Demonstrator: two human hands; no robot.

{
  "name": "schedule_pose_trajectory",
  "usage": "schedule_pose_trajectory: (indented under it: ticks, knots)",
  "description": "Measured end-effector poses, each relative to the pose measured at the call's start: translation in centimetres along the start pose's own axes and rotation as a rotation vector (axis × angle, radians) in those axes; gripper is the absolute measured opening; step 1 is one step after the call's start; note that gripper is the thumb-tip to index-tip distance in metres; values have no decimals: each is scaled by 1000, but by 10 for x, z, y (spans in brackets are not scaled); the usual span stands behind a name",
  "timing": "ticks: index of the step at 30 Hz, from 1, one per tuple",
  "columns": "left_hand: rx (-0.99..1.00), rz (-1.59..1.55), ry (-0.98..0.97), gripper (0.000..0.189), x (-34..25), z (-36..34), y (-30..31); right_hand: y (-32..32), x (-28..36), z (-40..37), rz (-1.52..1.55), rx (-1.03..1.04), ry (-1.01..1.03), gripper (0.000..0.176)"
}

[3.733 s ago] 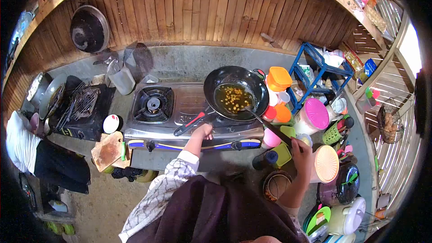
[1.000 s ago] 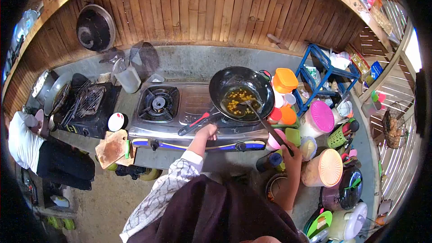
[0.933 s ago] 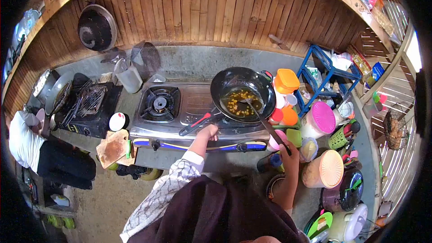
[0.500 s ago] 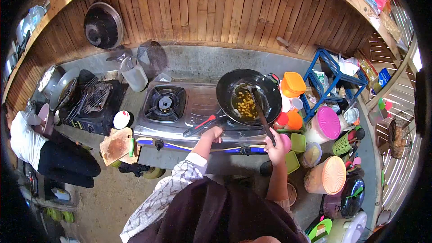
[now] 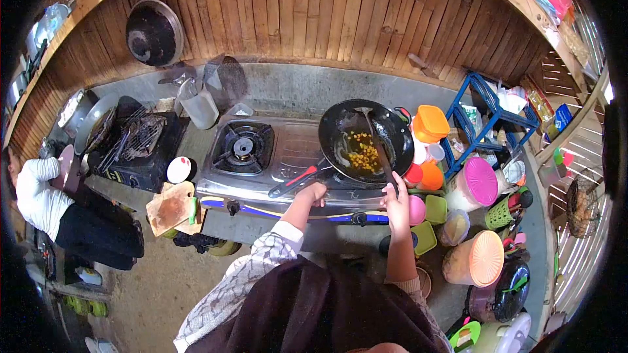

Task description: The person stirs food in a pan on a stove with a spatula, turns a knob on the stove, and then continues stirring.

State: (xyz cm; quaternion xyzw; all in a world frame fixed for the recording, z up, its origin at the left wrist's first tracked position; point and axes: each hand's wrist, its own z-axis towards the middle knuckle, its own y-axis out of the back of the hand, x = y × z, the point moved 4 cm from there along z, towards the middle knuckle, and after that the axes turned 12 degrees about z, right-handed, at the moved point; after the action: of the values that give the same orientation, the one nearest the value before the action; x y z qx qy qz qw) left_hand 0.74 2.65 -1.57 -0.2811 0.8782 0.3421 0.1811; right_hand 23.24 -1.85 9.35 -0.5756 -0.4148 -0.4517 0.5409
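A black wok (image 5: 337,121) sits on the right side of the stove, its black and red handle (image 5: 296,180) pointing front left. Small yellow-orange pieces of food (image 5: 364,153) lie in oil in it. My right hand (image 5: 396,206) is closed around the handle of a spatula (image 5: 381,153), whose blade rests against the wok's far inner wall. At the stove's front edge, just right of the wok handle and apart from it, my left hand (image 5: 314,194) has its fingers curled; what they hold, if anything, is hidden.
The steel stove (image 5: 288,150) has an unused left burner (image 5: 243,148). A cutting board (image 5: 171,209) lies farther left. Lidded containers (image 5: 481,258) and a blue rack (image 5: 487,117) crowd the right. Another person (image 5: 49,189) sits or crouches at far left.
The spatula blade has moved from among the food pieces to the wok's far wall. The pieces now lie nearer the front right. My left hand stays in much the same place.
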Motion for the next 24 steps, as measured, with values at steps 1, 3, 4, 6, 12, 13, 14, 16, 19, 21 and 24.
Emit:
schedule_pose_trajectory:
  ticks: [1, 3, 4, 6, 12, 13, 14, 16, 19, 21, 24]
  knots:
    - [-7, -8, -6, 38, 3, 6, -1, 1, -1, 1, -3, -3, 14, 38]
    - [-14, -17, -14, 39, 6, 16, -5, 3, 1, 3, -7, -6, 30, 38]
    - [-9, -36, -14, 50, 8, 21, -7, 3, 3, 2, -23, -6, 21, 37]
    - [-6, -54, -16, 63, 9, 22, -7, 3, 8, 1, -39, -7, 14, 37]
    - [-60, -74, -52, 61, 1, 6, -3, 13, 9, -10, 10, 6, 12, 35]
    - [-51, -76, -45, 60, 2, 6, -2, 16, 11, -15, -4, 19, 40, 35]
    - [-41, -78, -37, 60, 2, 6, -3, 20, 14, -21, -18, 31, 67, 34]
    - [-29, -86, -41, 60, 1, 5, -3, 29, 22, -34, -53, 32, 92, 33]
    - [-7, -74, -50, 51, 3, 8, -3, 37, 41, -56, -73, 56, 151, 32]
    - [1, -51, -59, 42, 4, 10, -3, 50, 42, -69, -81, 8, 122, 32]
    - [-19, -51, -62, 44, 3, 7, -2, 62, 55, -90, -91, -55, 49, 30]
